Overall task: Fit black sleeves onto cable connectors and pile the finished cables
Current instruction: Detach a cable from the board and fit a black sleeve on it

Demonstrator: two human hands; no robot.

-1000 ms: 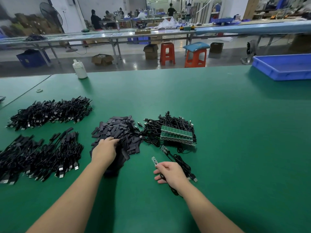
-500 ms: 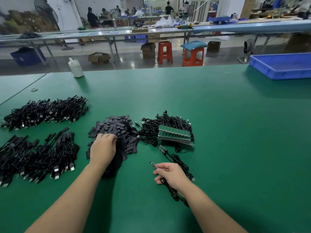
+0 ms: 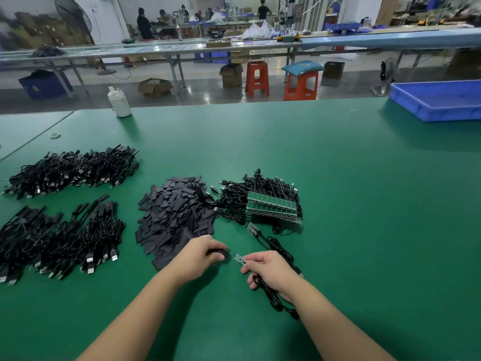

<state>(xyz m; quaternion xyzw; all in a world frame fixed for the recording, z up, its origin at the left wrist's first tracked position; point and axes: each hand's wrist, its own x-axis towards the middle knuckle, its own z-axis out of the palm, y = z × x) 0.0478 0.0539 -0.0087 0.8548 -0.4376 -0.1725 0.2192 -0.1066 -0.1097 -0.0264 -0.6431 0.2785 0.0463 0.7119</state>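
Fingers of the left hand (image 3: 197, 259) are curled round a black sleeve (image 3: 221, 254) at lower centre of the frame, just in front of the heap of loose sleeves (image 3: 174, 217). A cable (image 3: 270, 295) is gripped by the right hand (image 3: 270, 272) just to the right, its small green connector board (image 3: 240, 259) pinched and pointed at the sleeve, a narrow gap between them. Unsleeved cables (image 3: 260, 196) with green boards are heaped at centre. Finished cables are piled at centre left (image 3: 73, 170) and lower left (image 3: 62, 238) on the green table (image 3: 364, 230). A blue tray (image 3: 437, 100) is seen at upper right.
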